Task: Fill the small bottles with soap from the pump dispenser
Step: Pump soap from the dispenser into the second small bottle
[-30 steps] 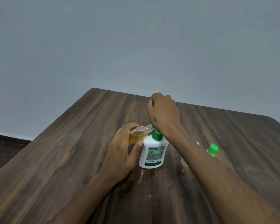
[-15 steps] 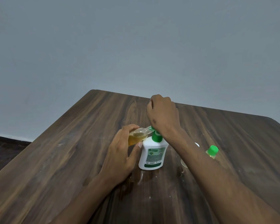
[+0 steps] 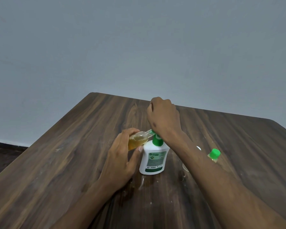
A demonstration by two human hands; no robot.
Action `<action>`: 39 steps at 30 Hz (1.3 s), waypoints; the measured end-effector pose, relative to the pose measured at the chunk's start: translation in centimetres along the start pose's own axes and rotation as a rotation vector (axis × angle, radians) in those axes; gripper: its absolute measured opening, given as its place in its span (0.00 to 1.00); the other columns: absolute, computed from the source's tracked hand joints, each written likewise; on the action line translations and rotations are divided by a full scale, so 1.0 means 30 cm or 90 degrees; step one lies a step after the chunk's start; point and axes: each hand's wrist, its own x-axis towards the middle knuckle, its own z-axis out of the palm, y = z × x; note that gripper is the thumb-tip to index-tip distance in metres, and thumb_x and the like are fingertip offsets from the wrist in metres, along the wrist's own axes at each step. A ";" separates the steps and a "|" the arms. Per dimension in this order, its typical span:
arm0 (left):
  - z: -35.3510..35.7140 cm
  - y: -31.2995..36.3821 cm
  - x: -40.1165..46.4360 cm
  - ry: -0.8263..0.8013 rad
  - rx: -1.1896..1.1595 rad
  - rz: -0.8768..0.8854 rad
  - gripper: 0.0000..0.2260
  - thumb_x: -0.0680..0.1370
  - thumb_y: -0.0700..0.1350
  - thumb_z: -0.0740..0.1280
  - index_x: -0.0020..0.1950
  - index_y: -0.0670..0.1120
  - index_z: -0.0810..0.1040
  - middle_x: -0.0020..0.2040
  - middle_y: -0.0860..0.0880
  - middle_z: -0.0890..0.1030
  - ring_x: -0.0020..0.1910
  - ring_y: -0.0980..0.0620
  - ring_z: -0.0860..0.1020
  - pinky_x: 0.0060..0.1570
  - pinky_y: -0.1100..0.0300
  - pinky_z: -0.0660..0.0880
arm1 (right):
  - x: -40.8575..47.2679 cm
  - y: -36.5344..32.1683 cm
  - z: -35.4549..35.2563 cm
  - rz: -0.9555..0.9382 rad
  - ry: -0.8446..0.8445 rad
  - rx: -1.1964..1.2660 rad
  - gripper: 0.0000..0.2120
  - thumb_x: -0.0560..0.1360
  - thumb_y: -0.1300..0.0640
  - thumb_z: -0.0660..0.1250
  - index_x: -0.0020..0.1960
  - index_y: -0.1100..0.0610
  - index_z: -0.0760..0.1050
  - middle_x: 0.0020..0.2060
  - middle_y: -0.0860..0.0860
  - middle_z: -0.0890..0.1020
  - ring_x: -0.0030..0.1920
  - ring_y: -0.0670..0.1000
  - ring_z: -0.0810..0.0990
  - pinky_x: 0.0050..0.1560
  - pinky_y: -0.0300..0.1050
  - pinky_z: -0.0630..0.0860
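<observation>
A white pump dispenser [image 3: 153, 160] with a green collar stands mid-table. My right hand [image 3: 163, 119] is curled into a fist, and its underside presses down on the pump head, which it hides. My left hand [image 3: 122, 161] grips a small clear bottle [image 3: 138, 139] about half full of amber soap. The bottle is tilted, with its mouth against the green nozzle. A second small bottle with a green cap [image 3: 213, 154] stands to the right, partly behind my right forearm.
On the dark wooden table [image 3: 73, 162], a small white round thing [image 3: 198, 148] lies just beyond my right forearm. Wet smears mark the wood in front of the dispenser. The table's far edge meets a grey wall; its left edge drops to a dark floor.
My right fist has sunk slightly on the pump head. The left hand keeps the tilted bottle at the nozzle.
</observation>
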 end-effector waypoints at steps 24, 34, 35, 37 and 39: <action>-0.003 0.004 0.002 0.000 0.004 -0.001 0.16 0.82 0.47 0.68 0.70 0.50 0.71 0.61 0.60 0.76 0.61 0.62 0.77 0.59 0.71 0.72 | 0.000 0.009 0.014 0.006 0.010 0.014 0.11 0.83 0.56 0.57 0.45 0.57 0.75 0.37 0.50 0.77 0.35 0.51 0.75 0.33 0.46 0.66; -0.003 -0.005 -0.003 0.000 0.003 -0.001 0.17 0.82 0.47 0.68 0.70 0.50 0.72 0.61 0.58 0.77 0.61 0.57 0.78 0.58 0.62 0.76 | 0.000 0.009 0.015 0.001 -0.006 0.007 0.12 0.82 0.57 0.58 0.43 0.57 0.75 0.35 0.50 0.76 0.35 0.53 0.76 0.32 0.45 0.65; -0.003 -0.003 -0.002 -0.001 0.002 -0.002 0.17 0.82 0.47 0.68 0.70 0.49 0.72 0.61 0.58 0.77 0.60 0.57 0.78 0.57 0.62 0.76 | 0.000 0.008 0.012 -0.002 -0.006 0.003 0.11 0.82 0.57 0.58 0.43 0.57 0.74 0.34 0.49 0.75 0.33 0.51 0.74 0.30 0.44 0.63; -0.002 0.001 0.000 0.000 0.001 -0.003 0.16 0.82 0.47 0.68 0.70 0.48 0.73 0.61 0.56 0.78 0.60 0.57 0.79 0.57 0.63 0.76 | 0.002 0.008 0.007 -0.006 0.005 -0.004 0.11 0.83 0.56 0.58 0.43 0.56 0.73 0.33 0.48 0.73 0.32 0.49 0.71 0.29 0.43 0.59; 0.000 0.000 0.002 0.000 0.002 -0.002 0.17 0.82 0.47 0.68 0.70 0.48 0.73 0.61 0.56 0.78 0.60 0.57 0.78 0.58 0.64 0.75 | 0.003 0.010 0.013 0.000 0.003 -0.002 0.11 0.82 0.57 0.58 0.43 0.57 0.74 0.34 0.50 0.75 0.33 0.51 0.74 0.28 0.44 0.61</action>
